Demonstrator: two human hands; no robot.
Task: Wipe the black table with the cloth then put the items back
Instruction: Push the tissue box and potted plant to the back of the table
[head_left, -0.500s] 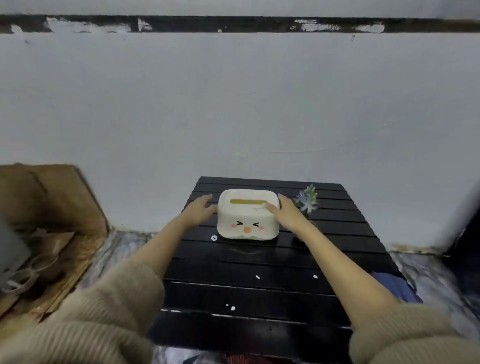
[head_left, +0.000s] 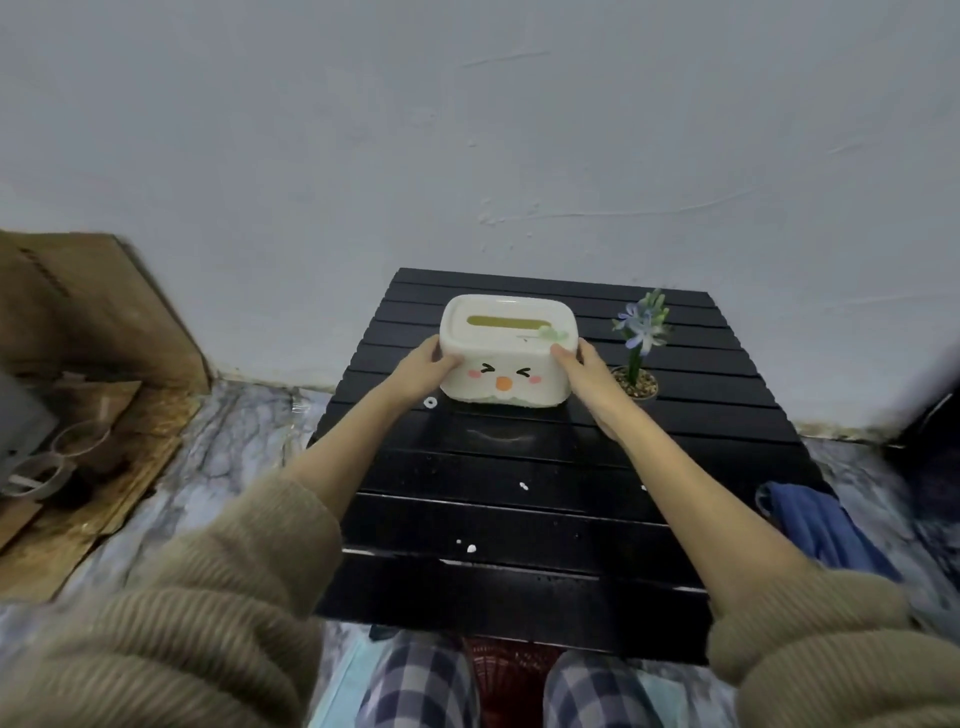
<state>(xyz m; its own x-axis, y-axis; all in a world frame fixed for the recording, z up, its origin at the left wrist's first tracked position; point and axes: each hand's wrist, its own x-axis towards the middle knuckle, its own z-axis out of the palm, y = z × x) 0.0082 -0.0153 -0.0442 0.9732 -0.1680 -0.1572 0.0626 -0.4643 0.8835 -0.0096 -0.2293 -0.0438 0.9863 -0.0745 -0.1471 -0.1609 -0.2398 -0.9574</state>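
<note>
A cream tissue box with a cartoon face sits toward the back of the black slatted table. My left hand grips its left side and my right hand grips its right side. The box looks tilted slightly, its front lower edge just above the slats. A small potted plant with pale blue flowers stands just right of the box, close to my right wrist. A blue cloth lies off the table's right edge on the floor. White crumbs dot the slats.
A white wall rises right behind the table. Brown cardboard and clutter with tape rolls lie on the floor at left. A dark object stands at far right. My checked trouser legs are under the table's near edge.
Both hands have closed onto the sides of the tissue box, which now looks slightly lifted. The camera has tilted down, showing my knees.
</note>
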